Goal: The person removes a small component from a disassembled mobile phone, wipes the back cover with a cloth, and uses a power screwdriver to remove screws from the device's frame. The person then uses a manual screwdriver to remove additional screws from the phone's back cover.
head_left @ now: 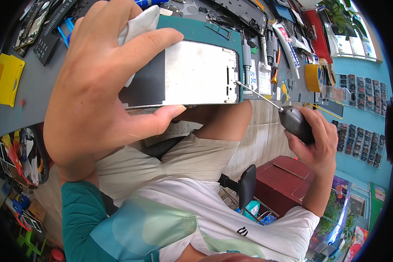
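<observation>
A phone display panel (196,72), silvery white with a dark grey strip at its left end, lies over the front edge of a green mat. My left hand (98,72) spans it, with the index finger along the far edge and the thumb at the near edge. A crumpled white cloth (144,24) is tucked between that hand's fingers. My right hand (316,137) is closed round the dark, bulbous handle of a thin-shafted tool (296,124). Its metal shaft reaches left, and the tip meets the panel's right end, near small slots and cutouts.
The green mat (183,25) rests on a grey bench. To its right are grey screwdrivers (246,59), a white tube (287,48) and a yellow tape roll (313,77). A yellow holder (6,79) lies far left. Below stands a dark red box (284,179).
</observation>
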Action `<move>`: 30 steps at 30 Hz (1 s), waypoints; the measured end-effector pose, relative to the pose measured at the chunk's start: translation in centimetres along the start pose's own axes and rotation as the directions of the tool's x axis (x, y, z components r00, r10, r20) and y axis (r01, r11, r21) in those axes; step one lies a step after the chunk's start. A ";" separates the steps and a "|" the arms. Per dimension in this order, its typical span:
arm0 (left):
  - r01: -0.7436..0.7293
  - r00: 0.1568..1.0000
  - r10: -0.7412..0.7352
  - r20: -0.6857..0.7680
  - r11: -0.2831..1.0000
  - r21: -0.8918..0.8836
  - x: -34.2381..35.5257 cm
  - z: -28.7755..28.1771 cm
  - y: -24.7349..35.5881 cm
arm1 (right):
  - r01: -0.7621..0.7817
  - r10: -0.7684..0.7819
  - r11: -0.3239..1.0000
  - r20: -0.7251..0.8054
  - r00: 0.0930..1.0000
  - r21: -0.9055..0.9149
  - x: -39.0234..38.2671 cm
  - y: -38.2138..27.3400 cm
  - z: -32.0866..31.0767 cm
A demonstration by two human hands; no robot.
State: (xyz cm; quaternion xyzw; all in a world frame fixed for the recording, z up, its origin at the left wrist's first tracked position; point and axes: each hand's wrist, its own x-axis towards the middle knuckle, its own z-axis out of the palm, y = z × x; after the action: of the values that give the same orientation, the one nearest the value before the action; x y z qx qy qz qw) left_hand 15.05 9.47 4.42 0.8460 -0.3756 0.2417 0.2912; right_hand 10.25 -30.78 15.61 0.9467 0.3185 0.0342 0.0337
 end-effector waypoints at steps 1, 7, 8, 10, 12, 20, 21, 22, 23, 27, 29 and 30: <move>0.000 1.000 0.000 -0.001 1.000 0.000 0.0 0.0 0.0 | -0.021 0.021 1.000 0.021 1.000 0.018 -0.2 0.0 -0.1; 0.103 0.991 -0.109 0.078 0.992 0.077 0.4 -0.4 0.6 | -0.016 0.016 0.999 0.002 1.000 0.050 -0.2 0.2 0.3; 0.099 0.991 -0.105 0.077 0.992 0.078 0.4 -0.5 0.6 | -0.001 0.002 0.998 -0.014 1.000 0.055 -0.1 0.3 0.4; 0.096 0.992 -0.103 0.079 0.992 0.081 0.3 -0.5 0.6 | 0.013 -0.012 1.000 -0.033 0.999 0.026 0.1 0.4 0.6; 0.095 0.991 -0.102 0.084 0.992 0.085 0.3 -0.5 0.5 | 0.011 -0.011 1.000 -0.038 0.999 0.017 0.1 0.5 0.6; 0.094 0.990 -0.101 0.095 0.993 0.075 0.6 -0.5 0.6 | 0.043 -0.038 0.996 -0.063 0.997 0.077 -0.3 0.7 0.8; 0.091 0.991 -0.098 0.094 0.993 0.075 0.6 -0.5 0.5 | 0.023 -0.021 0.997 -0.039 0.999 0.075 -0.4 0.6 0.8; 0.087 0.991 -0.094 0.094 0.993 0.075 0.6 -0.5 0.5 | 0.004 -0.003 0.997 -0.015 1.000 0.072 -0.4 0.4 0.7; 0.082 0.992 -0.089 0.092 0.994 0.073 0.7 -0.5 0.4 | -0.015 0.014 0.997 0.009 1.000 0.070 -0.4 0.3 0.7; 0.074 0.993 -0.080 0.090 0.995 0.064 0.7 -0.5 0.3 | 0.010 -0.010 1.000 -0.015 1.000 0.028 -0.2 0.3 0.9; 0.070 0.993 -0.076 0.095 0.995 0.064 0.7 -0.6 0.3 | 0.036 -0.038 0.998 -0.037 0.999 -0.044 0.1 0.2 0.8; 0.071 0.993 -0.077 0.095 0.996 0.063 0.7 -0.5 0.3 | 0.030 -0.031 0.999 -0.041 0.999 -0.028 0.2 0.3 0.9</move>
State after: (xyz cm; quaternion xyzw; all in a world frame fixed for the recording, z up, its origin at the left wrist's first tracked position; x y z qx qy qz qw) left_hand 15.13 9.35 5.32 0.8783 -0.3504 0.2003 0.2561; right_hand 10.61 -30.92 14.75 0.9402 0.3333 0.0574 0.0406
